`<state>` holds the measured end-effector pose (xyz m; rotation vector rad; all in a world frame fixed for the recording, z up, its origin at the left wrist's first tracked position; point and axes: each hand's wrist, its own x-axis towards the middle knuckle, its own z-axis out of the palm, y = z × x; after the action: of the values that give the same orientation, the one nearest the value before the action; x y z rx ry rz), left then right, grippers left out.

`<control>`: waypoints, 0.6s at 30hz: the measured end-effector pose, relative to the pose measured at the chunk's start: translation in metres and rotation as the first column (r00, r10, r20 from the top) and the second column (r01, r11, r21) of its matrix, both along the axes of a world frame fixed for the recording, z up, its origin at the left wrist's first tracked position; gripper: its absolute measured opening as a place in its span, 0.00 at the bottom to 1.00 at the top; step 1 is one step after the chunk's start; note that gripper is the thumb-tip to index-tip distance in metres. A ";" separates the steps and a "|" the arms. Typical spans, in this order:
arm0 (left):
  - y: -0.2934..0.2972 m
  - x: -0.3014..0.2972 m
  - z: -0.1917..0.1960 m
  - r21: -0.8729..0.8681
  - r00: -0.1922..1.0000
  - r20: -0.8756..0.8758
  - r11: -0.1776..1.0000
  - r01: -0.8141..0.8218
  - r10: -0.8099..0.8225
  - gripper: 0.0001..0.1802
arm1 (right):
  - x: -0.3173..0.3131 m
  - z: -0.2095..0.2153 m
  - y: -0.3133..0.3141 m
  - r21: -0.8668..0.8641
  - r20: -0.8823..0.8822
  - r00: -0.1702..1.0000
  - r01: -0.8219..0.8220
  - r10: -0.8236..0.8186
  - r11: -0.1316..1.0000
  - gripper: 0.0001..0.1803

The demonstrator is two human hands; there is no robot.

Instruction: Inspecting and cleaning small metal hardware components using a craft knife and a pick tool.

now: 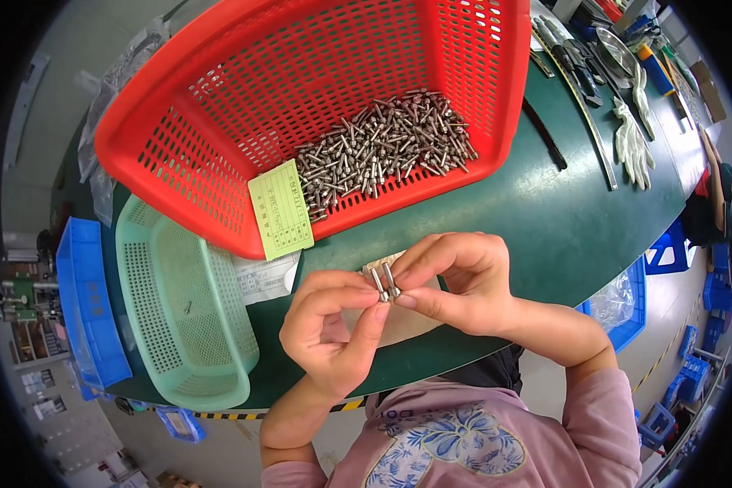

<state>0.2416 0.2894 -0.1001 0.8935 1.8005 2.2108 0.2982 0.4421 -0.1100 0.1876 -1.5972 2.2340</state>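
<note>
I hold two small metal bolts [385, 283] side by side between my hands, just above the near edge of the green table [545, 211]. My left hand [331, 329] pinches the left bolt between thumb and forefinger, the other fingers curled into the palm. My right hand [455, 281] closes on the right bolt from above, fingertips pressed to the thumb (the two bolts stand nearly upright and seem to touch). Under my hands lies a pale sheet [403, 317], mostly hidden.

Beyond them a red basket [220, 106] sits tilted on the table, with a heap of the same bolts [382, 150] in its lower right part and a yellow-green card [281, 209] leaning over its near rim. To its left, a pale green basket [183, 309] holds very little, and a blue tray [89, 301] stands just beside that. A paper slip [264, 276] lies between the green basket and my left hand. Far right, white gloves [634, 142] and tools [573, 57] lie well apart from me.
</note>
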 end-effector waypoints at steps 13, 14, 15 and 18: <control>0.001 0.000 0.001 0.020 0.999 0.047 1.000 0.013 -0.014 0.10 | 0.001 0.000 -0.001 -0.016 0.031 0.999 -0.006 0.007 1.000 0.07; 0.001 0.000 0.002 0.021 0.999 0.048 1.000 0.012 -0.012 0.09 | 0.001 0.000 -0.001 -0.015 0.032 0.999 -0.005 0.006 1.000 0.07; 0.002 0.000 0.002 0.021 0.999 0.050 1.000 0.010 -0.011 0.09 | 0.001 0.000 -0.001 -0.015 0.032 0.999 -0.005 0.006 1.000 0.07; 0.001 0.000 0.001 0.022 0.999 0.048 1.000 0.009 -0.010 0.09 | 0.001 0.000 -0.001 -0.010 0.035 0.999 -0.008 0.009 1.000 0.07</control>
<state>0.2417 0.2909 -0.0990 0.8432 1.7506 2.2314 0.2991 0.4410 -0.1101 0.1539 -1.6063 2.2626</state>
